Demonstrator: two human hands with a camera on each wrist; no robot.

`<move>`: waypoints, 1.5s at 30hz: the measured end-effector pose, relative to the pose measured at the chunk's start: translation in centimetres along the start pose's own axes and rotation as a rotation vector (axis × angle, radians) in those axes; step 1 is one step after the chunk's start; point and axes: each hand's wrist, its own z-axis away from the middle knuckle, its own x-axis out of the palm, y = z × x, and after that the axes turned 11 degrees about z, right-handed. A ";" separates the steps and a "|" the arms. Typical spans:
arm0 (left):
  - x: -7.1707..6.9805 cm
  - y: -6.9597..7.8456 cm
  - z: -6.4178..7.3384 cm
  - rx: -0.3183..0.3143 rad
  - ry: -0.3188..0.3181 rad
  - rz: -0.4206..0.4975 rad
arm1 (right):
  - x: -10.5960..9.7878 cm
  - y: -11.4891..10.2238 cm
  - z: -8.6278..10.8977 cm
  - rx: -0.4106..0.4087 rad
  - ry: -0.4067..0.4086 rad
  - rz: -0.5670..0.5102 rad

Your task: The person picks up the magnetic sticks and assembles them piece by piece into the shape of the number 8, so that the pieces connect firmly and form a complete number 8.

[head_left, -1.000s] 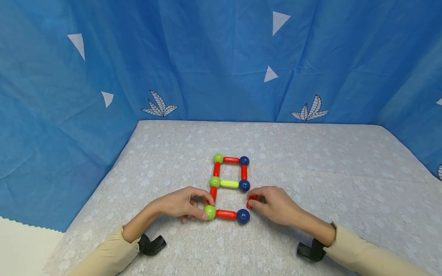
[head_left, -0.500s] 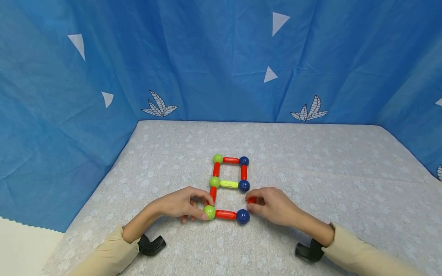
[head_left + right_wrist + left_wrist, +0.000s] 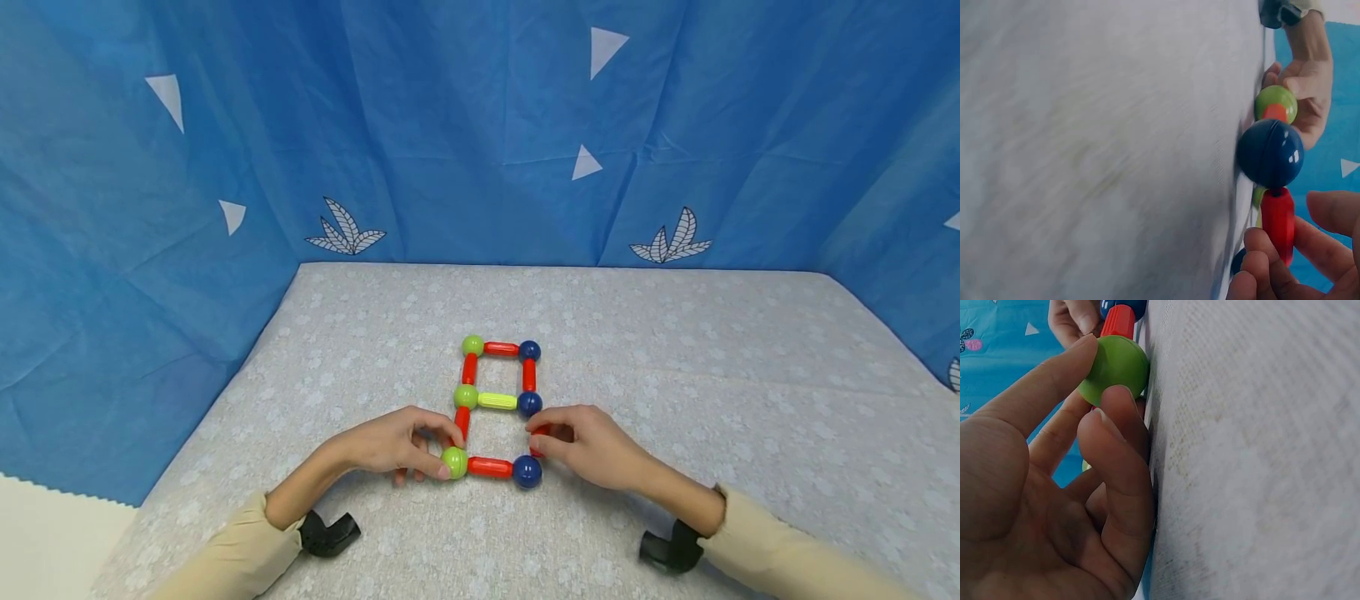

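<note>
On the table lies a flat ladder-like figure of magnetic balls and rods. My left hand (image 3: 408,442) pinches the green ball (image 3: 454,463) at its near left corner between thumb and fingers. From that ball a red rod (image 3: 490,467) runs to the near blue ball (image 3: 527,472). My right hand (image 3: 592,448) holds another red rod (image 3: 1279,225), partly hidden by the fingers in the head view. In the right wrist view, one end of that rod is right at the near blue ball. Its other end points toward the middle blue ball (image 3: 529,404).
Beyond the hands, a yellow-green rod (image 3: 497,401) joins the middle green ball (image 3: 466,397) to the middle blue ball. Red rods and two more balls form the far square. A patterned grey cloth (image 3: 712,358) covers the table; a blue curtain (image 3: 480,133) hangs behind.
My right hand has shifted slightly left with the red rod, which now stands between the middle and near blue balls. The left hand stays on the green ball.
</note>
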 end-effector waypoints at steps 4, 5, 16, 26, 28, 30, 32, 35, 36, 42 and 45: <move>0.0 -0.1 -0.1 0.007 -0.004 -0.007 | 0.0 -0.3 -0.1 0.009 -0.009 -0.026; 0.0 -0.1 -0.1 0.009 -0.005 -0.007 | 0.0 -0.3 -0.2 0.011 -0.011 -0.025; 0.0 0.0 -0.1 0.001 -0.005 -0.007 | -0.1 -0.5 -0.4 0.009 -0.075 -0.066; 0.0 -0.1 -0.1 0.007 -0.007 -0.011 | 0.1 -0.4 -0.4 0.018 -0.082 -0.068; 0.0 0.0 -0.1 0.009 -0.009 -0.011 | 0.1 -0.4 -0.4 0.014 -0.081 -0.063; 0.0 0.0 -0.1 0.010 -0.011 -0.010 | 0.2 -0.4 -0.3 0.007 -0.079 -0.058; 0.0 0.0 -0.2 0.012 -0.013 -0.011 | 0.2 -0.4 -0.3 0.000 -0.077 -0.053; 0.0 0.0 -0.1 0.011 -0.013 -0.012 | 0.3 -0.4 -0.4 -0.009 -0.073 -0.045; 0.0 0.0 -0.1 0.011 -0.013 -0.012 | 0.3 -0.4 -0.4 -0.011 -0.073 -0.045; -0.1 0.0 -0.1 0.010 -0.016 -0.011 | 0.4 -0.3 -0.4 -0.020 -0.065 -0.051; -0.2 0.0 -0.1 0.012 -0.015 -0.014 | 0.4 -0.2 -0.3 -0.021 -0.059 -0.053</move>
